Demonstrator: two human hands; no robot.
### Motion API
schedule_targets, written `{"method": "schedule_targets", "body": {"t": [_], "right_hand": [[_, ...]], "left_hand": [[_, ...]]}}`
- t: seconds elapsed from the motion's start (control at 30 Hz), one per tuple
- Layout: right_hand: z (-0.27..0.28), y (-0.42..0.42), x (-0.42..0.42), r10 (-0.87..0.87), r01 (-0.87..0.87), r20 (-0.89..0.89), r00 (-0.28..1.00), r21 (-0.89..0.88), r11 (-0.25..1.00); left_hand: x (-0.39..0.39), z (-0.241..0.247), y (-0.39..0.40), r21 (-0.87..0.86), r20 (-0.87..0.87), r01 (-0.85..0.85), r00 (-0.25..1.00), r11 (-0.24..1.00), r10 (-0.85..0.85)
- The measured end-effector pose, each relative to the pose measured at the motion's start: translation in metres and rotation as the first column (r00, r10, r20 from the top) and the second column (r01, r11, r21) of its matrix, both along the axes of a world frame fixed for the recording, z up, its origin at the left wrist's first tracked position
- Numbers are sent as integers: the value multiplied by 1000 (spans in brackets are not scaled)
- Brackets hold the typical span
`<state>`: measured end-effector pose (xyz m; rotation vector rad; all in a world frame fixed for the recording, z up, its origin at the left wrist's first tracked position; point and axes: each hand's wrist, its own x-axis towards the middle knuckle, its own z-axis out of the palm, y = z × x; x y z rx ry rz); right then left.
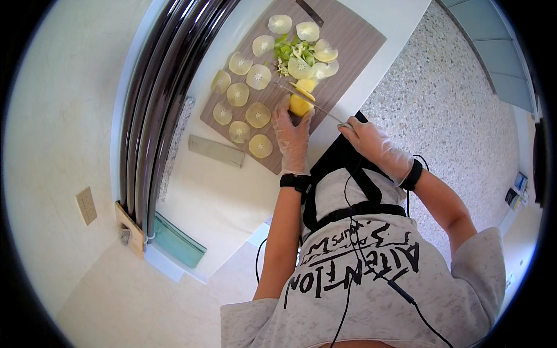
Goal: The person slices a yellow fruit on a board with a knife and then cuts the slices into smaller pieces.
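Observation:
My left hand [292, 135], in a clear plastic glove, steadies a partly cut yellow fruit [300, 105] on a brown wood-grain cutting board [348, 48]. My right hand [372, 141], gloved too, grips the handle of a long thin knife [328, 114]. The blade lies across the far side of the fruit, against a thin slice [303, 90] that leans there. Round pale slices with star-shaped cores, such as this slice [258, 115], are spread over the board's left half. Beyond the fruit, other slices overlap a heap of green and whitish trimmings [292, 51].
A dark flat strip [310, 13] lies at the board's far end. A grey bar [216, 151] rests on the white counter [217, 187] beside the board. Dark glossy pipe-like bars [152, 108] and a greenish glass piece [180, 241] border the left. Cables hang over my shirt.

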<state>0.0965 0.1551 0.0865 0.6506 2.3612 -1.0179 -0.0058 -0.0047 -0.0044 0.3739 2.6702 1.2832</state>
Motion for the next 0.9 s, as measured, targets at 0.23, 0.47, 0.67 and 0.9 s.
{"method": "schedule_targets", "body": {"t": [0.23,0.47,0.67,0.9], "right_hand": [[4,5,6,51,-53,80,995,26,998],[6,11,21,44,-42,80,996,-29,999],[8,19,20,43,-29,142,989,-97,995],[-4,22,10,80,-74,91,993,-73,995]], "left_hand": [[1,-5,-2,-24,82,6,997,1000,-4],[4,7,0,-70,141,-5,990,998,15],[5,-9,-6,-29,170,-42,984,999,46],[4,-9,-5,59,151,-58,987,997,49]]}}
